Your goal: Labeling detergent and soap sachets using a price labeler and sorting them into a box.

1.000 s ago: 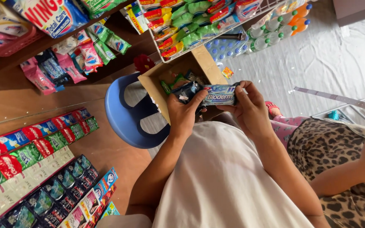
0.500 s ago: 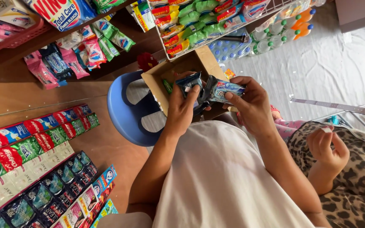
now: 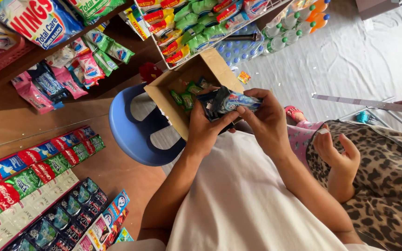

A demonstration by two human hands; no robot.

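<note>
A bundle of small sachets point(image 3: 229, 103) was held in both hands above the open cardboard box point(image 3: 201, 69). The bundle was seen as a short stack of flat packets, its upper face pale blue and white with a touch of red toward the right end, its left end dark, almost black; the print on it was too blurred to be made out. The left hand point(image 3: 206, 129) was closed around the dark left end from below, the thumb laid over the top. The right hand point(image 3: 267, 118) was clamped on the pale right end, fingertips point(image 3: 243, 110) pressed onto the upper face. The two hands were close together, nearly touching beneath the bundle.

Several green sachets point(image 3: 184, 95) were seen lying inside the box, just beside the held bundle. The box was set on a blue plastic stool point(image 3: 133, 135), which stood on the brown wooden floor point(image 3: 70, 111). Strips of red, blue, green and white sachets point(image 3: 29, 167) were hung along the lower left, and larger detergent bags point(image 3: 43, 23) were stacked on a shelf at the upper left. A wire rack of green and red packets point(image 3: 187, 28) was placed behind the box, with bottles point(image 3: 298, 18) beside it.

To the right, another person's hand point(image 3: 338, 151) was held loosely curled, apparently empty, above a leopard-print garment point(image 3: 387, 181).
</note>
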